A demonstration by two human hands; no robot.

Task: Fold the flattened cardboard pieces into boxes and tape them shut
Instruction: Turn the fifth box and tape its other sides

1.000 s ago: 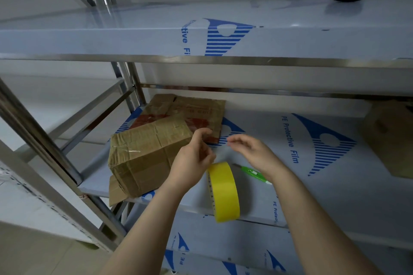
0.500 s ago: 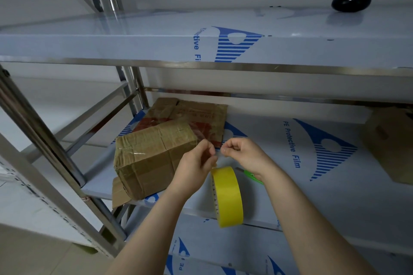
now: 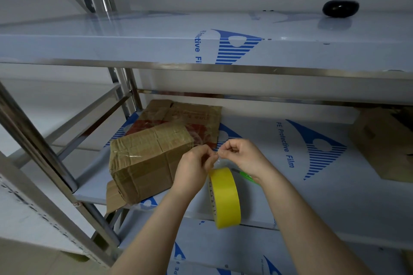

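Both my grips closed to a pinch: left hand (image 3: 196,168) and right hand (image 3: 244,156) nip 1 clear strip (image 3: 218,160) above the yellow tape roll (image 3: 226,196). Taped box (image 3: 147,161) at 9 o'clock.

You are in what looks like a storeroom or packing corner, not a living room. Before you stands a steel shelf rack (image 3: 33,140) with shiny posts, its shelves covered in blue-printed protective film (image 3: 286,144). The middle shelf (image 3: 335,203) carries a taped cardboard box (image 3: 147,158), a flattened cardboard piece (image 3: 192,114) behind it and another box (image 3: 380,140) at the right. A yellow tape roll (image 3: 225,196) is near them.
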